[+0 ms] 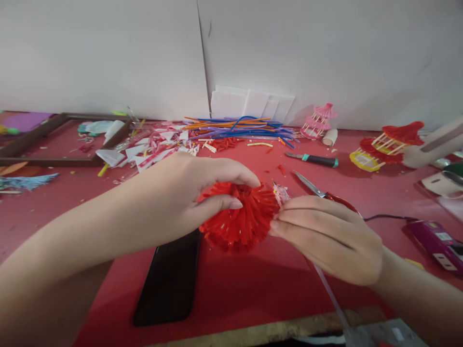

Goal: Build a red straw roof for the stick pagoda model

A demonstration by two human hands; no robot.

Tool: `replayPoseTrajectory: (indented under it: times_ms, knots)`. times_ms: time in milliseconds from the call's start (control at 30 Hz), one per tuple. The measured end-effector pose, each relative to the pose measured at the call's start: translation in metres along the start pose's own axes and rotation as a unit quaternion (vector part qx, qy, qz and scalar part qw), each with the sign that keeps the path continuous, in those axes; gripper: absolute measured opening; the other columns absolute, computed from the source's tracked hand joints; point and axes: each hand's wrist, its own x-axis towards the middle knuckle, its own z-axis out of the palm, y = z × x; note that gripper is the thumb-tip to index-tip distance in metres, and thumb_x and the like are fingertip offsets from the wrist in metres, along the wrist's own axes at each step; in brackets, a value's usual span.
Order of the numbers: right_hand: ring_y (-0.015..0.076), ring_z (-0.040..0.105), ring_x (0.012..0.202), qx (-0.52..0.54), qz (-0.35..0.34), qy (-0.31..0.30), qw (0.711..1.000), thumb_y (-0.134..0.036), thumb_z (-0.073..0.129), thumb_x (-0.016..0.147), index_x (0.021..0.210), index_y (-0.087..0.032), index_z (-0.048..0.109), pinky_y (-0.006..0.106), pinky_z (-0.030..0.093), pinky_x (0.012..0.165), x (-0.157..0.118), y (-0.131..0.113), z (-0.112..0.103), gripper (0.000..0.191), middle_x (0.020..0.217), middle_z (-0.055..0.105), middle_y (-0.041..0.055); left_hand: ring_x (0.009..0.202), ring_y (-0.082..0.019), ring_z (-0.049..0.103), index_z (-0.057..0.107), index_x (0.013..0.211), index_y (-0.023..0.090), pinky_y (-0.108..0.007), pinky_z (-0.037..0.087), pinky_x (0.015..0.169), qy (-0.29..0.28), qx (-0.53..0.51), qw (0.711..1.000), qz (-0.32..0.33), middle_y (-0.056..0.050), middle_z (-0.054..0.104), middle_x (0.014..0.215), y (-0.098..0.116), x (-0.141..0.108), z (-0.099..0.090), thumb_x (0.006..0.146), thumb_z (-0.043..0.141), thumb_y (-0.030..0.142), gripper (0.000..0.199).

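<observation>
A round, fluffy red pipe-cleaner piece (240, 226), its strands fanning out from the middle, is held just above the red tabletop. Over its top curls my left hand (213, 185), thumb and fingers closed on it near the centre. My right hand (329, 236) has its fingers pressed together at the piece's right edge, seemingly pinching it; the thumb is hidden. Just beyond those fingertips is a small pink-and-white object (281, 193). From beneath the right hand a clear thin strip (331, 291) runs toward the table's front edge.
A black phone (168, 282) lies at front left. Scissors (311, 184) and a utility knife (313, 159) lie beyond my right hand. Behind are pipe cleaners (238, 127), paper scraps (144, 147), a pink pagoda model (319, 121) and a red-yellow one (387, 144). A purple power strip (436, 243) is right.
</observation>
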Motion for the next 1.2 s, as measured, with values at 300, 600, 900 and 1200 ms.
replayPoseTrajectory:
  times_ms: [300,600,900,1200]
  knots:
    - [0.0268,0.069,0.096,-0.039,0.025,0.010,0.999,-0.005,0.075,0.084,0.105,-0.004,0.073,0.045,0.062,0.088,-0.003,-0.004,0.008,0.021,0.098,0.075,0.0129,0.088,-0.014,0.076,0.069,0.119,0.033,-0.020,0.055,0.066,0.010,0.010,1.000,0.018,0.008,0.079,0.107,-0.002,-0.001,0.001,0.096,0.054,0.022,0.030]
    - [0.0260,0.066,0.104,0.006,0.054,0.014,0.998,-0.005,0.072,0.088,0.102,-0.007,0.074,0.041,0.062,0.089,0.000,-0.008,0.011,0.014,0.100,0.077,0.0103,0.088,-0.014,0.075,0.068,0.120,0.034,-0.021,0.055,0.069,0.008,0.009,1.000,0.013,0.010,0.079,0.107,-0.001,-0.001,0.002,0.096,0.053,0.021,0.031]
    - [0.0180,0.066,0.103,0.023,0.075,0.034,0.996,-0.011,0.077,0.087,0.095,-0.014,0.075,0.033,0.057,0.092,-0.002,0.000,0.016,0.009,0.096,0.077,0.0037,0.095,-0.016,0.076,0.067,0.121,0.036,-0.024,0.057,0.075,-0.007,0.006,1.000,-0.001,0.009,0.078,0.111,-0.001,-0.001,0.000,0.096,0.054,0.024,0.031]
    - [0.0188,0.066,0.105,0.008,0.046,-0.005,0.999,-0.014,0.073,0.091,0.096,-0.016,0.075,0.035,0.055,0.095,-0.002,0.006,0.016,0.006,0.100,0.078,0.0031,0.096,-0.015,0.075,0.067,0.121,0.038,-0.024,0.058,0.074,-0.010,0.008,1.000,-0.007,0.011,0.078,0.111,-0.002,-0.001,0.001,0.094,0.053,0.023,0.033]
